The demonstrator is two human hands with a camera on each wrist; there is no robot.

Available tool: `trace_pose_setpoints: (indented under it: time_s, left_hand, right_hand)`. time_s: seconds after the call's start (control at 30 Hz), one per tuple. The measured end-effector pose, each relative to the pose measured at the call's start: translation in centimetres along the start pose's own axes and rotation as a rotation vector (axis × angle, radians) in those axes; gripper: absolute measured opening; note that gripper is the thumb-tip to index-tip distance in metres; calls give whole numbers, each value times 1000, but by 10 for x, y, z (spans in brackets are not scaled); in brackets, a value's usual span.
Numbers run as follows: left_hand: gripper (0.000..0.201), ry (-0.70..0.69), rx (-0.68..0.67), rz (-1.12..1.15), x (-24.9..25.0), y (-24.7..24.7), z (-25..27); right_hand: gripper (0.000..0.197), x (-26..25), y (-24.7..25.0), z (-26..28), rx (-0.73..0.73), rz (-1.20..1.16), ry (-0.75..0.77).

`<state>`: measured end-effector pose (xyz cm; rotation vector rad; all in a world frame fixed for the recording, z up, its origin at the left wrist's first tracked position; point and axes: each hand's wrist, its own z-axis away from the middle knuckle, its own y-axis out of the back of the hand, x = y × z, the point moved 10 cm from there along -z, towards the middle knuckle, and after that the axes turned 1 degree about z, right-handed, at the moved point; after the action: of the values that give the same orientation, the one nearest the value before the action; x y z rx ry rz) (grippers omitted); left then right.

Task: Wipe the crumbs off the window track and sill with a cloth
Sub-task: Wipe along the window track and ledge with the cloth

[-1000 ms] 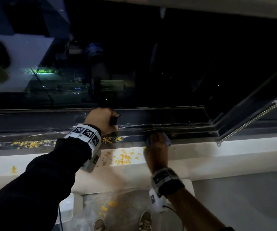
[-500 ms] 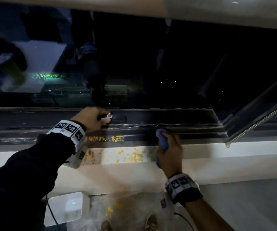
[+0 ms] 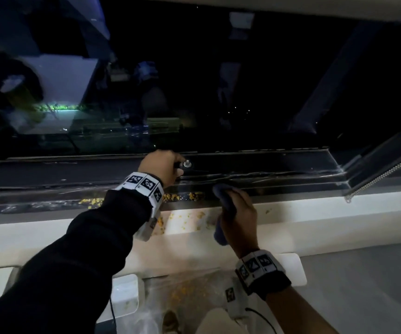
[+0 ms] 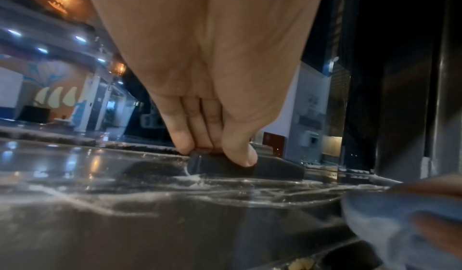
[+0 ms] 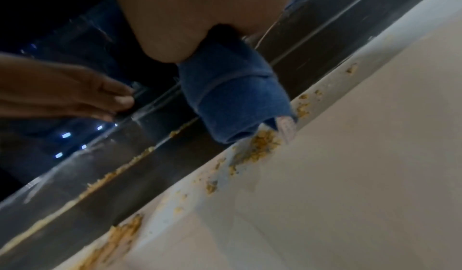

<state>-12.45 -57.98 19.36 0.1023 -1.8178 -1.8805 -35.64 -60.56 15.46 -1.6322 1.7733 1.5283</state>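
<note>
Yellow crumbs lie along the dark window track (image 3: 182, 196) and on the white sill (image 3: 185, 220) in front of it. My right hand (image 3: 238, 218) grips a folded blue cloth (image 3: 222, 196) at the right end of the crumbs, where the track meets the sill. In the right wrist view the cloth's lower end (image 5: 232, 100) touches a crumb heap (image 5: 262, 145) on the sill. My left hand (image 3: 177, 168) reaches over the track and pinches a small dark window handle (image 4: 220, 164) between thumb and fingers.
Behind the track is dark window glass (image 3: 194, 92). At the right an open sash with a bead chain (image 3: 387, 169) juts over the sill. Below the sill stand a plastic-lined bin holding crumbs (image 3: 182, 292) and a white box (image 3: 124, 295).
My right hand has drawn back a little from the track onto the sill edge, and the cloth now shows at its left side. My left hand has stayed on the handle.
</note>
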Motion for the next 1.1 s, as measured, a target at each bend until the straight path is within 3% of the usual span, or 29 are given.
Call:
trace_pose_setpoints:
  time_s: [0.03,0.1,0.23,0.33,0.43,0.5,0.6,0.7,0.77,0.83,1.0,1.1]
  left_hand:
    - [33,-2,-9,-8,2,0,0]
    - [33,-1,-12,-14,2,-1,0]
    - [35,30,6,2,1,-2,3]
    - [37,43,17,13,2,0,4]
    - [37,60,12,13,2,-1,2]
    - [34,78,4,12,2,-1,1]
    - [31,95,10,6,2,-1,1]
    - [36,119,-3,-6,1,-2,1]
    - [36,135,-20,8,1,-3,1]
    - [36,153,-20,11,2,-1,2]
    - [37,192,-16,-3,2,0,4]
    - [38,198,-15,2,1,-1,3]
  right_hand:
    - [24,3,4,-2,70,32,-5]
    - [23,4,-12,-3,69,127,2]
    - [21,-12,-61,2,-185,137,55]
    - [29,-25,-61,0,-351,-2,53]
    - [24,-22,-39,-15,-224,-67,46]
    - [23,-23,-47,-19,-205,11,101]
    - [41,-30,-88,6,-442,204,238]
    - [47,-25,-77,13,-592,73,176]
    - [47,-24,-64,4,-580,-2,126]
    - [50,-28,-65,-8,-520,44,172]
    - [57,-26,-114,9,-697,328,233]
    - [48,-27,-103,6,-766,141,213]
